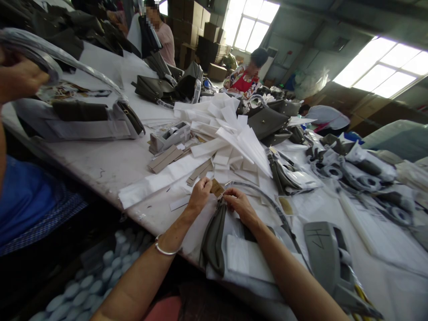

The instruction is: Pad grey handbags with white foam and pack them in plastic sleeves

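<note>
My left hand [199, 195] pinches a small brown tag [217, 187] at the top of an olive-grey handbag [214, 236] that lies over the table's front edge. Its wrist wears a silver bangle. My right hand [240, 205] is closed on the bag's top just right of the tag, fingers pinched by the strap's end. A plastic-wrapped strap [267, 203] curves away to the right of that hand. A folded white paper [249, 258] rests on the bag under my right forearm.
A heap of white paper strips [230, 133] fills the white table's [110, 165] middle, with a tape dispenser [169, 136] left of it. Another dispenser [326, 249] lies right. Wrapped straps [357, 174] and finished bags [267, 122] lie beyond. A co-worker's hand [18, 78] lifts a bag; other people sit at the far end.
</note>
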Tool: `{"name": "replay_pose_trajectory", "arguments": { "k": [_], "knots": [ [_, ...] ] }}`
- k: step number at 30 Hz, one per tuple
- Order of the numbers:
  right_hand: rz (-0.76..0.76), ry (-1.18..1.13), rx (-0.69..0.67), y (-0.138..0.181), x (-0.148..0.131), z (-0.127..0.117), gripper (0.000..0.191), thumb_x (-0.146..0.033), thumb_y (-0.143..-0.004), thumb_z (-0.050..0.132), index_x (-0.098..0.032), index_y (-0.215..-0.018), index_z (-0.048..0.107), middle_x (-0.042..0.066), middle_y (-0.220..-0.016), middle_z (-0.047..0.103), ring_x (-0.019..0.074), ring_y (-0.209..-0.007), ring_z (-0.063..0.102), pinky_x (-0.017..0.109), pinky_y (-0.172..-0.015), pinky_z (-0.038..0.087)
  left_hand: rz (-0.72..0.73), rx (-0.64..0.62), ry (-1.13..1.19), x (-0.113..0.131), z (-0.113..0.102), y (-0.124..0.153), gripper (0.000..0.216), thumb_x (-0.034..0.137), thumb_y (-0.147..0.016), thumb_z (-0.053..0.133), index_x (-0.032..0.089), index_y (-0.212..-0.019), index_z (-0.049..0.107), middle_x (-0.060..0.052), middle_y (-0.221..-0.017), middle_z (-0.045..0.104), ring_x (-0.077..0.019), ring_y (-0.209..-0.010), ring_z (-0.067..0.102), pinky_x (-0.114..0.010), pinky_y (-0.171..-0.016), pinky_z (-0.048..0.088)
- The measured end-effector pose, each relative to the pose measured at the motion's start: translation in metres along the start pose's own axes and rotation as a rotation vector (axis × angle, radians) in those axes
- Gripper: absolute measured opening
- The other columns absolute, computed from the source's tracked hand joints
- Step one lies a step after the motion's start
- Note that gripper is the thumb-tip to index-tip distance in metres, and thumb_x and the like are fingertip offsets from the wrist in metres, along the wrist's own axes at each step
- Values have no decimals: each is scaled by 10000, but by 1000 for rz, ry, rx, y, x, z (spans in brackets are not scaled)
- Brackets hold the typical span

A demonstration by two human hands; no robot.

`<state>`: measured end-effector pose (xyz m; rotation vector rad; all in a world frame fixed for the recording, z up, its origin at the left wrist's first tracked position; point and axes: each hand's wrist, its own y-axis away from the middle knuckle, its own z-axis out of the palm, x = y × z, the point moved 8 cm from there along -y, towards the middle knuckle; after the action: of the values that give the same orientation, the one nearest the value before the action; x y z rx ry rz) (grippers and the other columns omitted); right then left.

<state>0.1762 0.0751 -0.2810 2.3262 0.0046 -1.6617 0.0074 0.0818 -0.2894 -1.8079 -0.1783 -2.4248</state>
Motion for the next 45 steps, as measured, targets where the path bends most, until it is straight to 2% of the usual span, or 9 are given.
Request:
{"name": "replay_pose_trajectory", "arguments": {
  "k": [5,9,14,19,23,31,33,39,45],
  "knots": [
    [-127,189,-33,3,-13,6,368,-366,-756,621,-220,-1089,682,14,-917,673,146,-690,554,279,-649,442,-113,-96,297,-3,3,-3,321,507,-840,565,199,-832,474,-21,-815,662,-172,-773,677,-328,-742,563],
    [-207,364,-80,3,-20,13,203,-301,-769,623,-228,-916,742,24,-899,707,196,-844,582,324,-818,428,-218,-314,350,1,19,9,393,506,-764,699,185,-810,477,-34,-760,673,-191,-696,696,-372,-706,589],
    [-175,423,-86,0,-14,7,217,-285,-759,608,-212,-913,743,31,-871,717,194,-805,596,298,-740,437,-285,-459,230,-6,32,18,456,547,-716,743,172,-798,497,-33,-689,674,-194,-613,694,-354,-627,591],
    [-102,390,-168,0,-2,6,334,-379,-848,532,-187,-1034,733,-4,-646,650,120,-491,483,243,-506,385,-211,-384,17,-16,29,12,391,539,-786,658,180,-767,504,15,-577,635,-122,-426,596,-231,-451,505],
    [-184,430,-149,1,-6,7,335,-395,-861,551,-215,-1078,732,23,-844,715,150,-671,588,259,-636,447,-122,-356,-107,-13,30,11,394,549,-817,624,183,-716,518,52,-494,565,-78,-360,514,-167,-382,392],
    [-163,410,-120,1,-1,4,360,-379,-861,556,-232,-1142,726,41,-923,739,189,-791,645,303,-777,474,-53,-313,-164,-1,20,11,525,702,-829,515,176,-822,526,25,-633,616,-77,-400,544,-185,-422,406],
    [-155,394,-103,2,1,2,354,-368,-850,573,-223,-1129,734,50,-920,742,188,-788,644,291,-756,473,-33,-292,-177,1,18,10,533,704,-831,509,172,-816,526,26,-631,609,-65,-384,518,-178,-406,373],
    [-85,345,-81,8,6,-6,339,-365,-853,570,-194,-1083,752,5,-642,652,124,-512,518,243,-527,382,3,-233,-220,4,14,8,505,670,-837,531,166,-792,538,28,-621,595,-53,-379,467,-179,-399,343],
    [-80,262,-78,8,8,-4,322,-357,-851,582,-193,-1075,746,-32,-561,574,103,-455,437,233,-484,339,45,-168,-225,8,9,7,455,612,-831,580,164,-760,550,30,-606,589,-66,-419,490,-186,-436,372]
  ]
}}
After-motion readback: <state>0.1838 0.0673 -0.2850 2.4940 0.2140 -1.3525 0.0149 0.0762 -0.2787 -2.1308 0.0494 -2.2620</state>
